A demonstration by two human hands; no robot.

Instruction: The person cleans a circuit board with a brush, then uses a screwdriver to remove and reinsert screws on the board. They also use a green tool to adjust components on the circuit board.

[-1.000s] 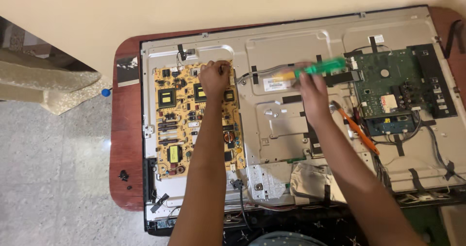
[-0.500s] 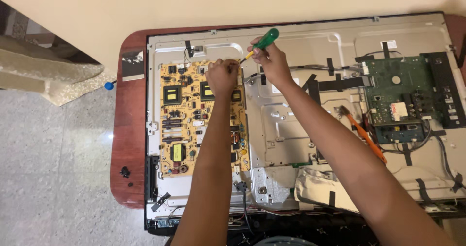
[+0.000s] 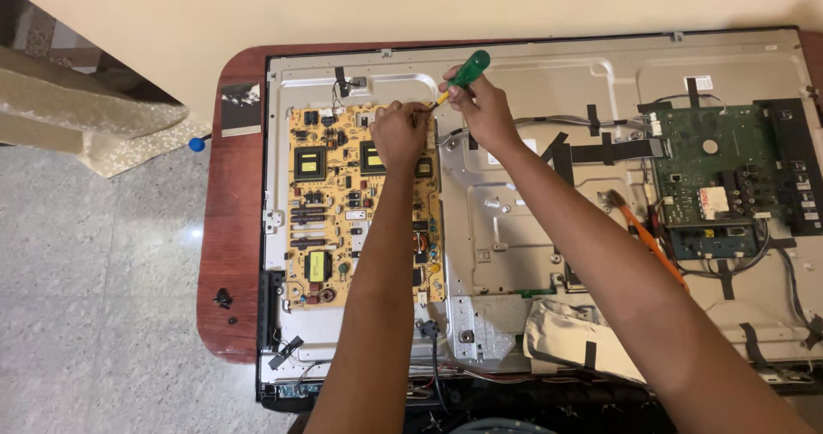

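- Two hands meet at the top right corner of the yellow circuit board [image 3: 364, 215], which lies in the opened back of a flat screen [image 3: 514, 194] on a red-brown table [image 3: 227, 254].
- Right hand [image 3: 484, 108] is clamped on a green-handled screwdriver [image 3: 463, 72]; a slipped tip could gouge the board's parts.
- Left hand [image 3: 399, 132] has its fingers pinched together on the board's edge; whether it holds anything I cannot tell. A loosened screw might drop among the grey cables [image 3: 549, 124].

Setting: you are in a home room used for repair; 1 wooden table [image 3: 230, 228], speckled tile floor [image 3: 94, 314], cream wall [image 3: 257, 5], upholstered furniture [image 3: 77, 125].
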